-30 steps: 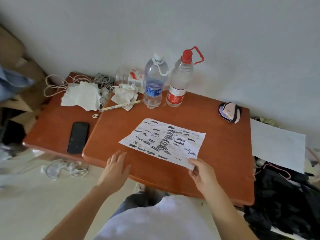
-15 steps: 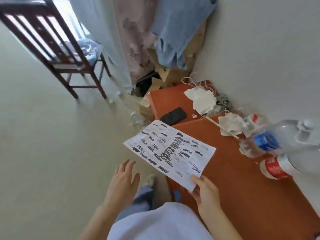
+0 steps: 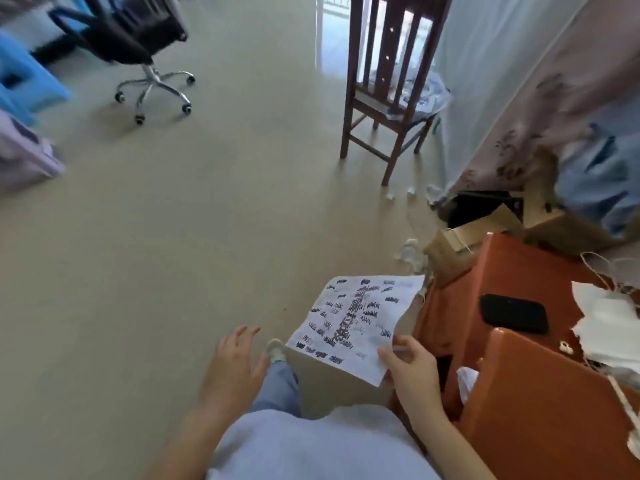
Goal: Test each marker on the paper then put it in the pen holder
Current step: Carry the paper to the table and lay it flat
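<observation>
Head view: right hand (image 3: 412, 372) pinches, seemingly by thumb, the near corner of a white scribble-covered paper sheet (image 3: 360, 320) off the edge of the orange-brown counter (image 3: 540, 393); left hand (image 3: 235, 367) has fingers (image 3: 240, 337) spread, empty.

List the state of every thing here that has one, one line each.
paper: scribbled over, held in the air beside the table
right hand: pinches the paper's near corner
left hand: open, holds nothing
phone: screen dark, flat on the table
wooden chair: upright
</observation>
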The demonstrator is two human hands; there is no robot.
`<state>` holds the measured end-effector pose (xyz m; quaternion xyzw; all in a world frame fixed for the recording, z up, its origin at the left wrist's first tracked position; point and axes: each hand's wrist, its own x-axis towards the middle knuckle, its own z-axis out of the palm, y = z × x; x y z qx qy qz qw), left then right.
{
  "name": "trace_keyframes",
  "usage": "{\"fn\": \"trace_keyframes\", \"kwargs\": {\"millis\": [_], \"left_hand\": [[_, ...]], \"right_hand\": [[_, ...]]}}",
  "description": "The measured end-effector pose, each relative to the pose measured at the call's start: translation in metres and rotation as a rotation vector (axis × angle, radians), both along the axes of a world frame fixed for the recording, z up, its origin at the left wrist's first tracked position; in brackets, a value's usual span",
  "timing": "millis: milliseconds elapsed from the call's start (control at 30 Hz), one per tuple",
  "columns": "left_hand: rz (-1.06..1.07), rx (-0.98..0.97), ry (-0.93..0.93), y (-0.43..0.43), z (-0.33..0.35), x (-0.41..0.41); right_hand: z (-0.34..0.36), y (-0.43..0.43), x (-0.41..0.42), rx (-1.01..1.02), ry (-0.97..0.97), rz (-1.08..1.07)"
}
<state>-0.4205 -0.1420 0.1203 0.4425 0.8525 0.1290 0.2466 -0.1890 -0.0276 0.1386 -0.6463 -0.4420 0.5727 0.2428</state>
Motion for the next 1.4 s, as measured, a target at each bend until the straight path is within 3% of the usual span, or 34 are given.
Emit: {"fn": "trace_keyframes", "kwargs": {"millis": [167,500,867,1233,1400], "left_hand": [[-0.005,-0.072,0.055,-0.002,-0.008,-0.077],[0.139,-0.095,0.113,0.037,0.008,-0.242],[0.289,-0.183,0.009,0.091,-0.006,-0.375],[0.532,0.021,0.194,0.182,0.018,-0.581],[0.570,-0.059,0.221,0.194,0.011,-0.661]], "right_hand": [[-0.005,0.047,-0.082,0.222,-0.237,0.369],[0.005,0.111,-0.266,0.629,-0.487,0.597],[-0.008,0.203,-0.437,0.599,-0.515,0.805],[0.024,0.310,-0.688,0.515,-0.289,0.874],[0.019,0.324,-0.790,0.493,-0.229,0.886]]}}
